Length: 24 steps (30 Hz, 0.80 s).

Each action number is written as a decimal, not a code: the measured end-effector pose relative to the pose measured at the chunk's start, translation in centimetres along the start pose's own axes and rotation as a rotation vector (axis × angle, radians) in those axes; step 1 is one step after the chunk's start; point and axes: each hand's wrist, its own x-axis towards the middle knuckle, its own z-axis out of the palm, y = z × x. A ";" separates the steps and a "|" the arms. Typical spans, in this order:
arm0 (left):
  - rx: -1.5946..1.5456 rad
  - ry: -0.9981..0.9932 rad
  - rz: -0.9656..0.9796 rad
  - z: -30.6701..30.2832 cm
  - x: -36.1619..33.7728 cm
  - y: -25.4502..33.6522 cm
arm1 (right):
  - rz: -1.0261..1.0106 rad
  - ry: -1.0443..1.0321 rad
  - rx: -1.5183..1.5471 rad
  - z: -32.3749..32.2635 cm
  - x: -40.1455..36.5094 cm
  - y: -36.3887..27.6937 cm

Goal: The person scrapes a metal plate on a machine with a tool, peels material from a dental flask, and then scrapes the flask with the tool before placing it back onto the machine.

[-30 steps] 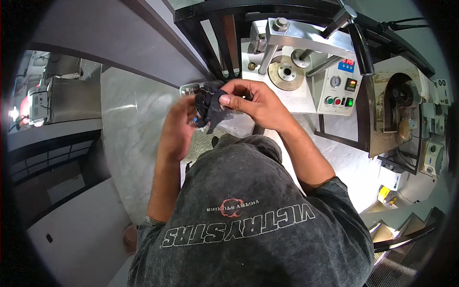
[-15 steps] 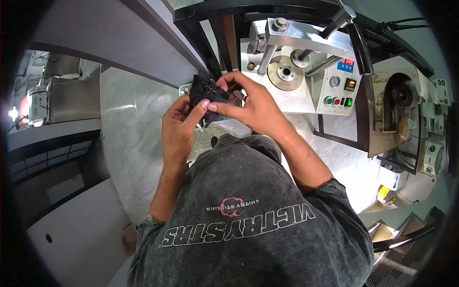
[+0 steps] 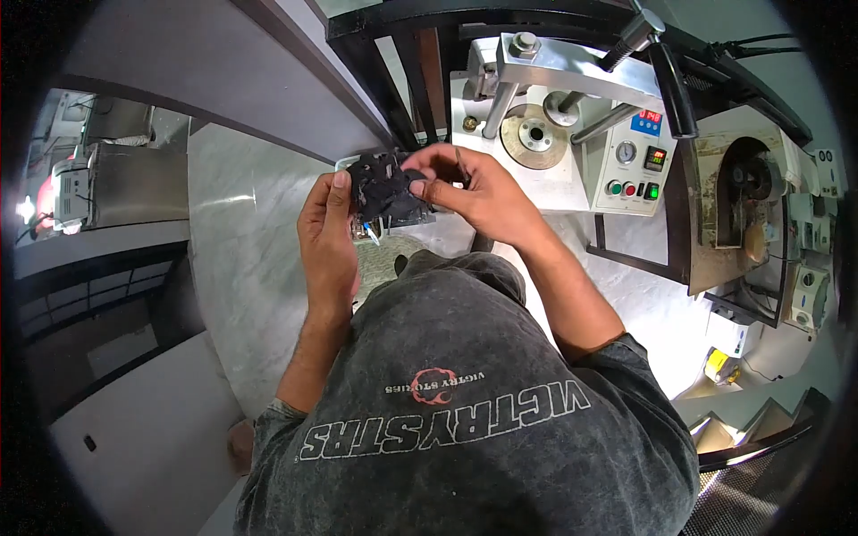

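Note:
Both hands are up in front of my chest, around an irregular black lump with a ragged, crumbly surface (image 3: 389, 186); its exact kind I cannot make out. My left hand (image 3: 327, 228) grips its left edge, thumb upright against it. On the other side my right hand (image 3: 478, 196) pinches the lump between thumb and fingers. A dark, thin item (image 3: 461, 166) shows between the right fingers, too small to name. Just below the lump, a white and blue pen-like tip (image 3: 371, 234) sticks out.
Ahead on the right stands a press machine (image 3: 617, 179) with lit displays, buttons and a round metal plate (image 3: 534, 136). Its black lever handle (image 3: 672, 89) juts toward me. A grey panel (image 3: 206, 71) slants across the left. Further right is a cabinet with a dark round opening (image 3: 746, 183).
My left thumb has moved away from the right one, out to the lump's left edge. More of the black lump's face shows. The pen-like tip below it is more visible.

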 end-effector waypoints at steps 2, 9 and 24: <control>0.083 -0.006 0.001 -0.1 0.0 0.4 | -0.199 0.174 -0.027 0.7 -0.2 0.0; 0.209 0.019 0.144 0.5 0.3 1.5 | -0.035 0.138 0.048 0.5 -0.2 0.1; 0.370 -0.238 -0.101 1.4 -0.2 5.1 | -0.156 0.059 0.104 1.2 -1.1 -1.6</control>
